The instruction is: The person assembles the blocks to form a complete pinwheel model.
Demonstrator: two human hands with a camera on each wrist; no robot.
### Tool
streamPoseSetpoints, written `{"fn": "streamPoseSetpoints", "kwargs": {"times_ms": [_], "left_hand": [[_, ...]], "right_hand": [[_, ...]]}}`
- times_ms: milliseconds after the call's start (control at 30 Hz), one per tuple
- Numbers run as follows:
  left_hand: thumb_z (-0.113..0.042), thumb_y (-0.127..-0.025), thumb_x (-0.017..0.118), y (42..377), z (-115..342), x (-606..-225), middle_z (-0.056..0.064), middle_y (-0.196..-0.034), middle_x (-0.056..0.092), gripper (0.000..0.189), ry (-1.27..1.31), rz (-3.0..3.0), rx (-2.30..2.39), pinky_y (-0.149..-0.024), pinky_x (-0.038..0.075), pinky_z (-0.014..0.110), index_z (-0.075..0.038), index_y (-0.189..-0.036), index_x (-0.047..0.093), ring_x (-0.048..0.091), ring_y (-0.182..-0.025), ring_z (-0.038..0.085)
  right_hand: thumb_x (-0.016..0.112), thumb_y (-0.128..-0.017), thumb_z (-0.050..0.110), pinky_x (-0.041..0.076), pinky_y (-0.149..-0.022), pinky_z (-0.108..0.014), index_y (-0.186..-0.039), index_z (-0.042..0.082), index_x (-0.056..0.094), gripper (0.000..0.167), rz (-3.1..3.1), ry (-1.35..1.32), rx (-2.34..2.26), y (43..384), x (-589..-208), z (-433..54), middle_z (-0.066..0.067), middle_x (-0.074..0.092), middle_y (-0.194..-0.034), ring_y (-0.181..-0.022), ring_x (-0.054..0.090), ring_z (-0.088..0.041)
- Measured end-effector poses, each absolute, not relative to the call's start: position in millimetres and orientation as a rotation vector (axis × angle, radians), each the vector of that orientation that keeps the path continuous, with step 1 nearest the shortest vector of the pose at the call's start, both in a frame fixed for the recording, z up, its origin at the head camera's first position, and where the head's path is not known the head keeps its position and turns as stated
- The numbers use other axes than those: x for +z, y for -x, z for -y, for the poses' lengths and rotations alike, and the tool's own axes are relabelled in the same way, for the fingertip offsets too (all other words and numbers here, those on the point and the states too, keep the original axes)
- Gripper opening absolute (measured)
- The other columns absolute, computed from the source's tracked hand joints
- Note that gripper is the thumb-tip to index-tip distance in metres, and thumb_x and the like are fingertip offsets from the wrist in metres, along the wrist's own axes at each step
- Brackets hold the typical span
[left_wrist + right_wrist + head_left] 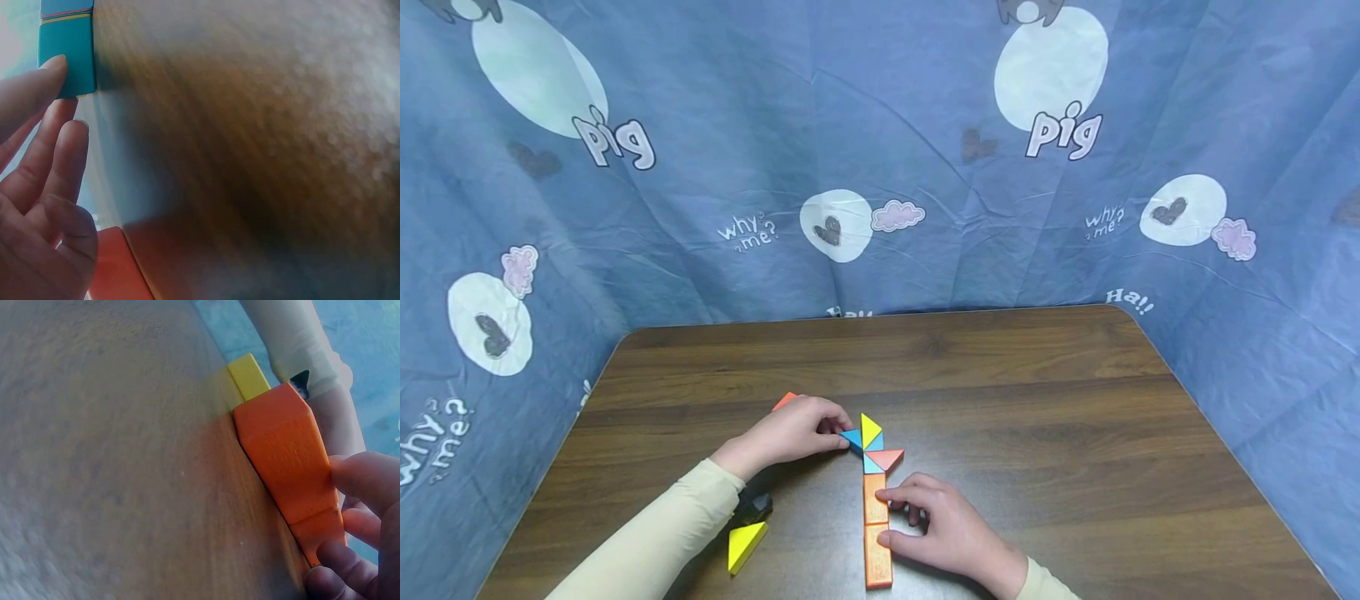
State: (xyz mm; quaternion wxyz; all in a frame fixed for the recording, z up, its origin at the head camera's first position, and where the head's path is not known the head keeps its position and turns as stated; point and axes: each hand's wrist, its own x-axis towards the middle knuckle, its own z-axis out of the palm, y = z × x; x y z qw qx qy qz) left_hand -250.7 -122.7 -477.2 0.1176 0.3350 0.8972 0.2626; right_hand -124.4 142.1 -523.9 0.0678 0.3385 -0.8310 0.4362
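Note:
My left hand pinches a blue triangular block by its outer end. The thumb lies on the block's teal side in the left wrist view. The block meets a pinwheel shape built from a yellow triangle, a pink-orange triangle and light-blue triangles. Below it, two orange rectangular blocks run end to end like a stem. My right hand rests beside this stem, index fingertip at the upper block and thumb at the lower one. The right wrist view shows those orange blocks along the fingertips.
A loose yellow triangular block lies below the left forearm, close to a dark object. Behind the left hand, an orange-red block is partly hidden. A blue printed curtain hangs behind the wooden table.

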Motion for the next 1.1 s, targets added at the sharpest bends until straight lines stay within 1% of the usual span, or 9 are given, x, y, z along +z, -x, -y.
{"fn": "streamPoseSetpoints", "kwargs": {"times_ms": [333,467,567,633,767,833,1000,1100], "left_hand": [[-0.022,-0.087,0.078,250.1,121.1,-475.6,-0.018,-0.086,0.064,0.016,-1.000,-2.627,0.772,-0.072,0.051,0.027,-0.019,-0.101,0.074,0.059,-0.076,0.000],[-0.024,-0.087,0.078,250.7,121.3,-475.6,-0.018,-0.089,0.064,0.016,-1.021,-2.627,0.764,-0.072,0.051,0.026,-0.020,-0.102,0.074,0.059,-0.077,0.000],[-0.024,-0.086,0.079,251.0,123.8,-473.0,-0.015,-0.093,0.066,0.021,-1.031,-2.624,0.774,-0.072,0.051,0.026,-0.020,-0.106,0.073,0.058,-0.078,0.001],[-0.024,-0.086,0.079,251.2,127.8,-468.1,-0.011,-0.097,0.067,0.024,-1.022,-2.623,0.806,-0.071,0.051,0.026,-0.018,-0.108,0.073,0.059,-0.079,0.002],[-0.025,-0.086,0.080,251.0,140.6,-447.1,-0.002,-0.104,0.069,0.031,-0.956,-2.661,0.899,-0.071,0.052,0.028,-0.014,-0.114,0.071,0.061,-0.082,0.005],[-0.026,-0.086,0.079,250.4,149.1,-434.5,-0.001,-0.107,0.069,0.032,-0.905,-2.694,0.948,-0.071,0.052,0.030,-0.016,-0.115,0.071,0.061,-0.084,0.007],[-0.031,-0.087,0.078,249.4,173.4,-414.7,-0.006,-0.108,0.068,0.030,-0.770,-2.750,1.051,-0.074,0.053,0.034,-0.024,-0.115,0.070,0.062,-0.087,0.009],[-0.031,-0.087,0.078,249.5,187.7,-412.2,-0.008,-0.108,0.067,0.030,-0.699,-2.775,1.083,-0.076,0.052,0.037,-0.025,-0.116,0.070,0.062,-0.088,0.011]], "right_hand": [[0.080,-0.084,0.034,0.044,-0.061,-0.015,-0.119,0.021,0.071,0.038,2.494,-1.029,1.312,124.0,-523.7,-142.0,0.011,0.063,-0.096,-0.069,0.053,0.000],[0.080,-0.084,0.034,0.044,-0.061,-0.014,-0.119,0.021,0.071,0.038,2.485,-1.033,1.304,124.1,-523.5,-141.5,0.012,0.063,-0.096,-0.069,0.053,0.000],[0.080,-0.084,0.033,0.044,-0.062,-0.013,-0.119,0.021,0.071,0.039,2.474,-1.039,1.298,124.2,-523.5,-141.0,0.012,0.062,-0.095,-0.070,0.053,0.001],[0.080,-0.084,0.033,0.043,-0.062,-0.013,-0.119,0.020,0.071,0.039,2.469,-1.042,1.298,124.4,-523.7,-140.7,0.012,0.062,-0.095,-0.070,0.053,0.001],[0.080,-0.084,0.034,0.044,-0.062,-0.013,-0.120,0.021,0.071,0.039,2.478,-1.035,1.303,124.8,-524.1,-140.8,0.012,0.062,-0.095,-0.070,0.054,0.001],[0.080,-0.084,0.034,0.044,-0.063,-0.013,-0.119,0.021,0.071,0.039,2.484,-1.030,1.306,124.9,-524.5,-141.1,0.012,0.062,-0.095,-0.070,0.054,0.001],[0.081,-0.083,0.032,0.044,-0.063,-0.013,-0.119,0.020,0.071,0.039,2.473,-1.030,1.307,124.6,-525.9,-141.7,0.012,0.062,-0.095,-0.069,0.054,0.001],[0.081,-0.083,0.030,0.044,-0.064,-0.013,-0.119,0.020,0.071,0.039,2.461,-1.035,1.310,124.4,-526.3,-141.5,0.011,0.062,-0.095,-0.069,0.054,0.001]]}}
